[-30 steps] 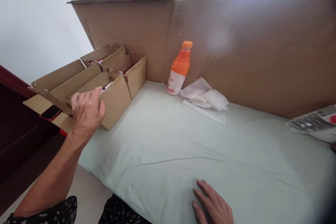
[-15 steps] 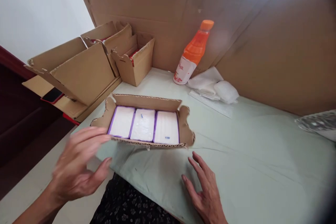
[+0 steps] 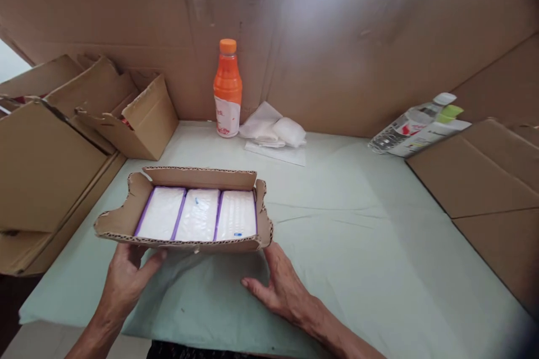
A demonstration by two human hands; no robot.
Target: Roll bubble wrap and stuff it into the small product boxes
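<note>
A shallow cardboard box with scalloped ends lies on the pale green table cover. Inside it stand three white packs with purple edges, side by side: a left pack, a middle pack and a right pack. My left hand is at the box's left front, its fingers tucked behind the front edge and its thumb beside the wall. My right hand holds the right front corner; its fingers are largely hidden and its thumb points away from the box.
An orange bottle and folded white wrapping stand by the cardboard back wall. Several cardboard bins fill the left side. At right lie a clear bottle and a larger carton.
Both hands have come from apart to the front of the box, one at each side. My view has turned to the right and levelled, bringing the clear bottle and right-hand carton into sight.
</note>
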